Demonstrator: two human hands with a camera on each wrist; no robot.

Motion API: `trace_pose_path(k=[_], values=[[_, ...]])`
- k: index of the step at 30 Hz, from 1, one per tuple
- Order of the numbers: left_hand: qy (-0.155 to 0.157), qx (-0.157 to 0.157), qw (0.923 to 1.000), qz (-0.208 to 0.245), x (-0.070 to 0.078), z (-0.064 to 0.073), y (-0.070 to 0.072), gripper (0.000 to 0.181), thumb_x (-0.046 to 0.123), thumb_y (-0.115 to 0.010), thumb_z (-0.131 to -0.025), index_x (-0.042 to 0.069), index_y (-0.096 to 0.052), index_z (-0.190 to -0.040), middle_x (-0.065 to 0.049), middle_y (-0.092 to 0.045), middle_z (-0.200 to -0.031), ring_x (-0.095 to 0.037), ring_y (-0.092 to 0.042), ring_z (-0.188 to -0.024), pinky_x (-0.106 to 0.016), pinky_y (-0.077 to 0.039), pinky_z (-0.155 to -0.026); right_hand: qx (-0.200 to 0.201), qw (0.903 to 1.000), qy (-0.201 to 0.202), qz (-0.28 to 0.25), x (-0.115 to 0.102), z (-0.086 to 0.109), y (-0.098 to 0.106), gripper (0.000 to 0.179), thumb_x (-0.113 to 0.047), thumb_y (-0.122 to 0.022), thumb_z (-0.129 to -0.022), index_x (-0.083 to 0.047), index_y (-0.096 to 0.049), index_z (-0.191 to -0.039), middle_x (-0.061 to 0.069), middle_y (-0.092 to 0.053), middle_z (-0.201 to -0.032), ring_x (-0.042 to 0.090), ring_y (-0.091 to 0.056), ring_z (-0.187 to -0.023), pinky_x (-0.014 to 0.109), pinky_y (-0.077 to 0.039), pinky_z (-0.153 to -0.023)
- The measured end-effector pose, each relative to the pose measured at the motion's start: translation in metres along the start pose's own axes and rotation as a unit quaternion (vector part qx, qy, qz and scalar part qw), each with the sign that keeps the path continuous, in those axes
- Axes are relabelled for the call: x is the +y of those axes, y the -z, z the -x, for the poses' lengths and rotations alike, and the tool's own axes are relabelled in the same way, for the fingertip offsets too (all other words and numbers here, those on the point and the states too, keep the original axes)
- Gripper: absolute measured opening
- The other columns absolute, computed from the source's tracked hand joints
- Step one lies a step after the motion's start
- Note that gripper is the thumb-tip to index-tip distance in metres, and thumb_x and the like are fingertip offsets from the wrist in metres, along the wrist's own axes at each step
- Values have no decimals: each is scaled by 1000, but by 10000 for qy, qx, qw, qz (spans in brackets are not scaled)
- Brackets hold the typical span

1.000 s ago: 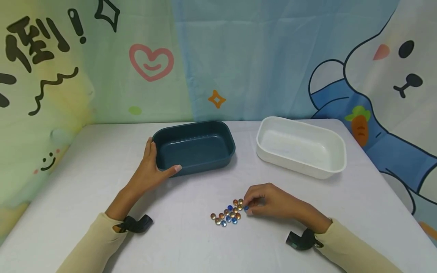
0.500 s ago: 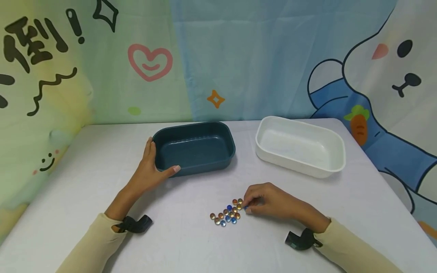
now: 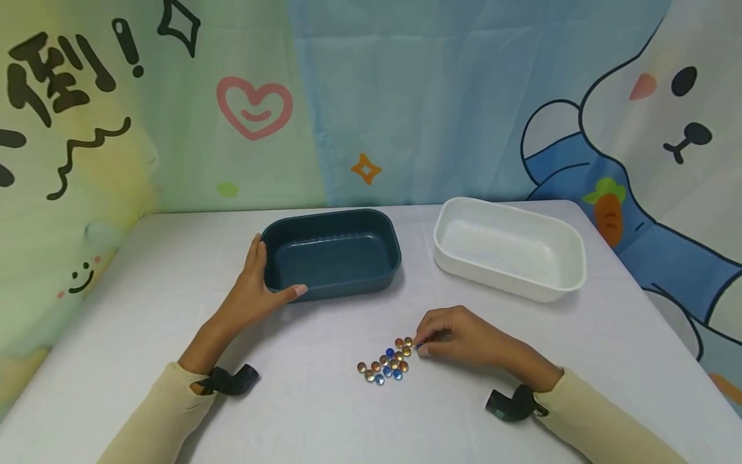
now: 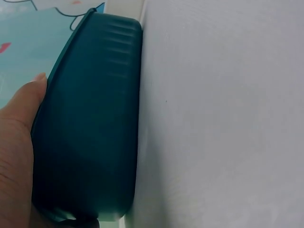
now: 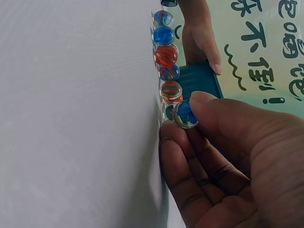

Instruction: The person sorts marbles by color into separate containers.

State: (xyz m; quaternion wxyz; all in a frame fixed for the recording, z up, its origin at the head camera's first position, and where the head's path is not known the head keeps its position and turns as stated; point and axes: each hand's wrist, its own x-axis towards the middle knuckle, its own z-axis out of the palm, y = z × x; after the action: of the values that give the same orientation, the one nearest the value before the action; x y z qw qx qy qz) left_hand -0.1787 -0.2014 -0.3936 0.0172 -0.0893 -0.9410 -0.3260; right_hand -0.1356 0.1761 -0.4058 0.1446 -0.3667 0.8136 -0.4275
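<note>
A dark teal baking dish [image 3: 330, 258] stands at the back of the table. My left hand [image 3: 249, 299] rests against its near left corner, fingers straight along the left side and thumb along the front rim. The left wrist view shows the thumb at the rim of the dish wall [image 4: 90, 118]; the other fingers are mostly hidden there. My right hand [image 3: 466, 338] pinches a clear marble with blue swirls [image 5: 185, 114] between thumb and fingertips. Just left of that hand lies a loose cluster of glass marbles [image 3: 384, 361], some amber, some blue.
At the back right stands a white rectangular dish [image 3: 493, 277], with a gap between it and the teal one. A white cloth [image 3: 324, 412] covers the table. Behind hangs a printed curtain [image 3: 429, 116].
My right hand has risen slightly with the blue marble pinched in it, drawing a little away from the cluster. The teal dish has barely shifted, and my left hand stays on it.
</note>
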Motion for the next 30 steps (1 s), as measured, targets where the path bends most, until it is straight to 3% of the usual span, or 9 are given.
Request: trace_pose_path(k=[5,14,22,26,30], values=[[-29,1,10000,8,-1,0,-2,113,65,-60,-65,11,6,-140,14,20,-140,-23,-3,-130,-54,-21,-95,89,9998,-63,137,-1,-1,5,12,-16,-65,-80,-18,-70,-91,-10,-61,-89,9,-55,-86,26,-46,-74],[2,-108,9999,116,3,-1,-14,113,67,-58,-65,13,6,-140,16,21,-139,-21,-2,-130,-54,-21,-95,757,9967,-140,253,-1,-9,31,14,-13,-65,-80,-11,-69,-94,-10,-60,-90,9,-55,-87,25,-46,-76],[-60,-61,9999,56,5,-2,-11,112,66,-58,-66,13,6,-140,17,21,-139,-22,-3,-130,-54,-22,-95,1400,9899,-97,216,-54,-30,57,15,-8,-64,-81,-12,-68,-94,2,-61,-91,13,-53,-82,30,-47,-69],[-77,-43,10000,-9,3,-2,-7,112,66,-58,-66,12,5,-140,15,20,-140,-23,-4,-130,-55,-22,-94,1591,9868,-162,258,-60,-42,67,14,-8,-63,-81,-9,-68,-94,4,-61,-91,13,-53,-79,29,-47,-64],[-84,-10,9999,-54,3,-1,-4,113,67,-58,-65,11,6,-140,13,20,-141,-24,-4,-130,-55,-22,-94,1628,9862,-244,170,-57,-57,74,13,-9,-63,-81,-9,-68,-93,4,-62,-91,13,-55,-82,29,-47,-67]])
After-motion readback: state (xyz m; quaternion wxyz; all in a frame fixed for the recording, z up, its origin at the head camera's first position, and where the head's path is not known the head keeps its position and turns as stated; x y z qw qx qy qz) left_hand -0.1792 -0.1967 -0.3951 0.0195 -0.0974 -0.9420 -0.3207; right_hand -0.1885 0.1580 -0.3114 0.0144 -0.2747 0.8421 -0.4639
